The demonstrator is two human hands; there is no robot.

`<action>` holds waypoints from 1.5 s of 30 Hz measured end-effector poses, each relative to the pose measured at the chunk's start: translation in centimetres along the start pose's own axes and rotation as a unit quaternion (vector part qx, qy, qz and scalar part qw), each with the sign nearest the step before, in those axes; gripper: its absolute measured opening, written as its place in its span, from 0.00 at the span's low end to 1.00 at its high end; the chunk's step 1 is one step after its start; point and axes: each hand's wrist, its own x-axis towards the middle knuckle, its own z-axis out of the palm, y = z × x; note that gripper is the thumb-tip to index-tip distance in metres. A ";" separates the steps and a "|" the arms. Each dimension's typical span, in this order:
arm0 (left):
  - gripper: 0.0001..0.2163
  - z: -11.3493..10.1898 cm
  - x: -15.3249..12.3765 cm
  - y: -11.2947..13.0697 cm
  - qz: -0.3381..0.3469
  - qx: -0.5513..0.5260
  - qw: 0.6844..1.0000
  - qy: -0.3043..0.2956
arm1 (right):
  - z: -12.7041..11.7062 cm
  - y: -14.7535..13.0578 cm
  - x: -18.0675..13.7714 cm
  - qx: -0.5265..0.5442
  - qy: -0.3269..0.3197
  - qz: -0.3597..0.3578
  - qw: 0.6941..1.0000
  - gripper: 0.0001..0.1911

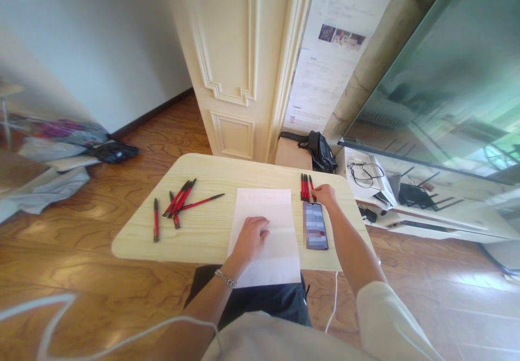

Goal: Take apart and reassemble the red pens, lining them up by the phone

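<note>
My left hand (251, 236) rests palm down on a white sheet of paper (266, 209) in the middle of a small light wooden table (203, 231), fingers loosely curled. My right hand (325, 194) reaches to the far right of the table and pinches a red and black pen (311, 185) beside two more pens (304, 186) lined up there. A phone (316, 225) lies flat just right of the paper, under my right wrist. A loose pile of several red and black pens (181, 198) lies on the left, with one pen (155, 219) apart from it.
A black bag (320, 150) sits on a box behind the table by a cream door. A low white shelf (406, 209) with cables and a router stands right, under a large screen. Clothes (60, 150) lie on the wooden floor at left. A white cable crosses my lap.
</note>
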 end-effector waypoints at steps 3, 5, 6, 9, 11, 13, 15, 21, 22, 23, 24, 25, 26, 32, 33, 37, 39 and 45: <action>0.13 -0.1 0.2 0.1 -0.002 -0.003 1.000 -0.004 | 0.0 0.3 0.1 0.000 -0.010 -0.009 1.000 0.13; 0.13 -0.1 0.3 0.1 -0.006 -0.005 1.000 -0.005 | 0.0 0.5 0.1 0.003 -0.014 -0.015 1.000 0.15; 0.13 -0.1 0.4 0.1 -0.008 -0.006 1.000 -0.004 | 0.0 0.5 0.1 0.005 -0.014 -0.017 1.000 0.16; 0.13 -0.1 0.5 0.1 -0.006 -0.010 1.000 -0.002 | 0.3 0.6 0.1 0.011 -0.002 -0.020 1.000 0.15; 0.13 -0.1 0.5 0.1 -0.002 -0.012 1.000 -0.002 | 0.5 0.6 0.1 0.015 0.005 -0.020 1.000 0.14; 0.13 -0.1 0.5 0.0 -0.004 -0.014 1.000 -0.002 | 0.6 0.6 0.2 0.020 0.007 -0.019 1.000 0.14; 0.13 0.0 0.5 0.0 -0.006 -0.013 1.000 -0.001 | 0.8 0.6 0.3 0.024 0.005 -0.017 1.000 0.14; 0.13 0.1 0.7 0.0 -0.004 -0.004 1.000 0.003 | 0.9 0.4 0.3 0.034 0.011 -0.020 0.999 0.14; 0.13 0.2 0.7 0.0 -0.003 -0.002 1.000 0.002 | 1.0 0.4 0.2 0.035 0.013 -0.021 0.999 0.14; 0.13 0.2 0.7 -0.1 -0.001 0.000 1.000 0.002 | 1.0 0.3 0.2 0.036 0.014 -0.021 0.999 0.14; 0.13 0.2 0.7 -0.1 0.000 0.001 1.000 0.002 | 1.0 0.3 0.1 0.036 0.015 -0.021 0.999 0.14; 0.13 0.2 0.7 -0.1 0.001 0.002 1.000 0.002 | 0.9 0.3 0.1 0.037 0.016 -0.019 0.999 0.14; 0.13 0.2 0.7 -0.1 0.003 0.003 1.000 0.002 | 0.9 0.2 0.0 0.038 0.017 -0.018 0.999 0.14; 0.12 -0.1 0.8 0.3 0.003 -0.001 1.000 -0.002 | 0.2 -0.3 -0.7 0.049 0.020 -0.008 0.999 0.13; 0.12 -0.2 0.8 0.5 0.004 -0.006 1.000 0.001 | -0.1 -0.5 -0.9 0.051 0.023 -0.008 0.998 0.13; 0.12 -1.5 0.1 1.0 0.005 -0.028 0.999 0.035 | -1.2 -1.9 -2.9 0.061 0.044 -0.016 0.997 0.18; 0.10 -2.4 -0.5 0.9 -0.011 -0.032 0.998 0.057 | -1.2 -3.2 -5.1 0.072 0.050 -0.037 0.995 0.19; 0.09 -6.3 -2.3 -2.5 -0.079 0.002 0.990 0.115 | 2.4 -7.4 -15.2 0.108 -0.005 -0.276 0.955 0.17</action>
